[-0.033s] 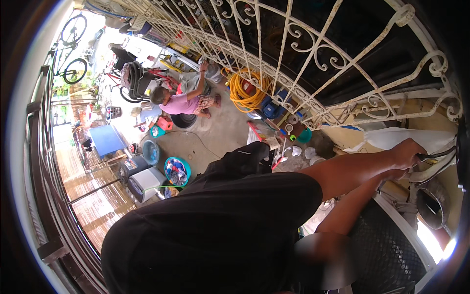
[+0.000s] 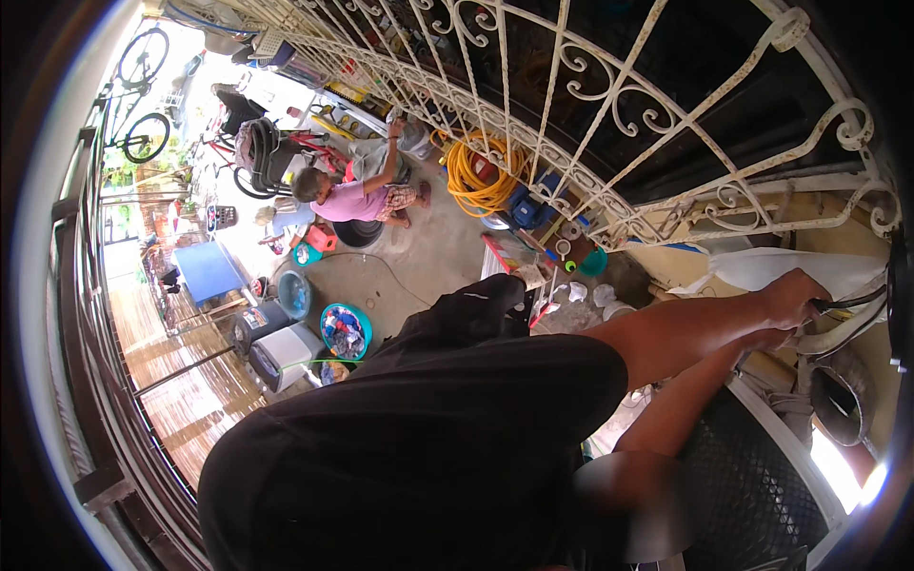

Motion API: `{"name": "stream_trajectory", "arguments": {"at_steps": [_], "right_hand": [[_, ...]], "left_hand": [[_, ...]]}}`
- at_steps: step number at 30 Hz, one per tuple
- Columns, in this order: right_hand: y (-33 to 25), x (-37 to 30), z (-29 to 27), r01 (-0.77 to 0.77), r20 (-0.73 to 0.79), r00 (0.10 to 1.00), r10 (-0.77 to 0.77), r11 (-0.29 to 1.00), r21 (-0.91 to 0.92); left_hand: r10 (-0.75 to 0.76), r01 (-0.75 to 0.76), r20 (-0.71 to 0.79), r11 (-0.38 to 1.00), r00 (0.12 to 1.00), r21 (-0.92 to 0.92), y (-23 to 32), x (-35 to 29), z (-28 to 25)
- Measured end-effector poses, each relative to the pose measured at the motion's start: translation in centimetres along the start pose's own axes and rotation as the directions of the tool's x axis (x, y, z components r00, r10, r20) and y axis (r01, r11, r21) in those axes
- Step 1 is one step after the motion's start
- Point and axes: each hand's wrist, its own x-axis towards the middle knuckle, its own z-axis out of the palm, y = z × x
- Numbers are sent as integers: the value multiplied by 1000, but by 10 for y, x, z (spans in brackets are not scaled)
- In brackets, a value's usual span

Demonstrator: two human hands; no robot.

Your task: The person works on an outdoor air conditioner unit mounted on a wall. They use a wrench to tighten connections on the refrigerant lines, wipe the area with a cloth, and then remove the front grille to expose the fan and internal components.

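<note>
At the far right my left hand is closed on a dark, curved, cord-like thing that runs to the right edge. My right hand is just below it, fingers bent together beside the left wrist; what they hold, if anything, is hidden. A white plastic sheet or bag lies directly behind my left hand. Under the hands is a pale curved rim, with a grey, round-mouthed object below it. My black shirt fills the lower middle.
A white scrolled metal grille spans the upper right. Beside it are a yellow hose coil and a blue machine. A person in pink is near a black tub. A teal basin of clothes stands by a white washer.
</note>
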Motion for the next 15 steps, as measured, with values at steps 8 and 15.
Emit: {"name": "stream_trajectory", "arguments": {"at_steps": [8, 15], "right_hand": [[-1, 0, 7, 49, 23, 999, -46, 987, -155], [-9, -19, -9, 83, 250, 968, -4, 948, -306]], "left_hand": [[-111, 54, 346, 984, 932, 171, -16, 42, -14], [-120, 58, 288, 975, 950, 214, -23, 36, -2]]}}
